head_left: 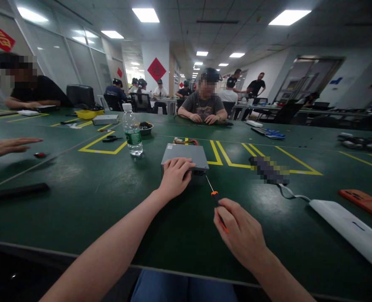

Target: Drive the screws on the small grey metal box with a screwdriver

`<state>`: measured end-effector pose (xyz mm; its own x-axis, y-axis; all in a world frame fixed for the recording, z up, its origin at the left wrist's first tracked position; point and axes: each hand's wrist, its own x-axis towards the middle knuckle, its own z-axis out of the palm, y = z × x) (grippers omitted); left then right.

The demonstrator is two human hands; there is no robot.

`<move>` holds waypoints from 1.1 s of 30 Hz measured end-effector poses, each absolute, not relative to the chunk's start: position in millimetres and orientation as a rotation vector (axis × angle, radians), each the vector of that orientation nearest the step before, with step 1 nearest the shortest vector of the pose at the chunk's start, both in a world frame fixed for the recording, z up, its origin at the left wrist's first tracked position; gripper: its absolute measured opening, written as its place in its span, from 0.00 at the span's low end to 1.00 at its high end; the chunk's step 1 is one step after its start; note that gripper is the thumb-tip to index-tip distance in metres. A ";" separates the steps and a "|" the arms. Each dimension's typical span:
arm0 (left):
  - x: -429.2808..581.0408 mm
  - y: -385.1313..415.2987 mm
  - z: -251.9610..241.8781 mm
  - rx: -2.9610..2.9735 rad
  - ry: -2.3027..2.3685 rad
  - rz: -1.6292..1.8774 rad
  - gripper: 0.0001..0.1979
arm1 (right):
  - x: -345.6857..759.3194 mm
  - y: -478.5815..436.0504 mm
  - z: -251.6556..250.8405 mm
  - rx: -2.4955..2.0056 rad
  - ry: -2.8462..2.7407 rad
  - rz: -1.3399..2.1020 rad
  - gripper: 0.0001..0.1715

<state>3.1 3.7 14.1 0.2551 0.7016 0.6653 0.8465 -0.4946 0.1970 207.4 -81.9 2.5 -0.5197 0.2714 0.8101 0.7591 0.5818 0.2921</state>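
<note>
A grey metal computer power supply (186, 152) sits on the green table in front of me, its bundle of coloured cables (186, 141) at the far side. My left hand (175, 176) grips its near top edge, fingers bent over the lid. In my right hand (240, 228) is a screwdriver (215, 197) with a black and orange handle, closed in the fingers. Its thin shaft points up and left, and the tip is at the unit's lower right corner. Whether the tip sits in a screw cannot be made out.
A water bottle (132, 134) and a metal bowl (146, 128) stand behind left. On the right lie a dark blurred object (269, 170), a white power bank (346, 224) with a cable, and an orange phone (365, 203). Another person's hand (11, 147) reaches in at left; a person (206, 100) sits opposite.
</note>
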 end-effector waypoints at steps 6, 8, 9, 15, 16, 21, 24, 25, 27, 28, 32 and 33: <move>3.9 3.4 14.5 -2.325 -1.467 -1.068 0.13 | 210.7 -81.0 6.0 -0.817 -1.992 -0.902 0.06; 3.9 3.0 15.0 -2.326 -1.465 -1.065 0.13 | 209.2 -81.7 7.4 -0.847 -1.989 -0.906 0.06; 3.8 2.9 15.2 -2.324 -1.463 -1.066 0.13 | 208.0 -82.2 7.5 -0.858 -1.996 -0.897 0.07; 3.5 2.8 15.0 -2.326 -1.450 -1.074 0.12 | 205.0 -82.1 1.0 -0.769 -2.115 -0.823 0.08; 3.4 2.8 15.0 -2.328 -1.452 -1.070 0.12 | 205.9 -81.6 0.7 -0.756 -2.122 -0.818 0.08; 3.1 2.1 16.2 -2.333 -1.463 -1.055 0.12 | 208.3 -82.1 8.8 -0.808 -2.019 -0.858 0.07; 2.9 1.7 16.3 -2.333 -1.463 -1.048 0.12 | 205.0 -83.6 11.3 -0.817 -2.031 -0.856 0.06; 2.9 1.7 16.1 -2.331 -1.462 -1.050 0.12 | 203.9 -83.7 10.4 -0.809 -2.049 -0.843 0.06; 3.1 2.1 15.5 -2.327 -1.458 -1.058 0.12 | 202.9 -82.9 6.7 -0.770 -2.103 -0.814 0.05; 3.2 2.4 15.2 -2.327 -1.456 -1.062 0.12 | 203.3 -82.1 4.7 -0.735 -2.139 -0.804 0.06; 3.7 3.3 14.5 -2.330 -1.460 -1.071 0.12 | 208.7 -78.7 2.9 -0.734 -2.053 -0.791 0.07; 3.8 3.3 14.5 -2.330 -1.461 -1.071 0.12 | 209.8 -78.5 4.3 -0.759 -2.021 -0.796 0.07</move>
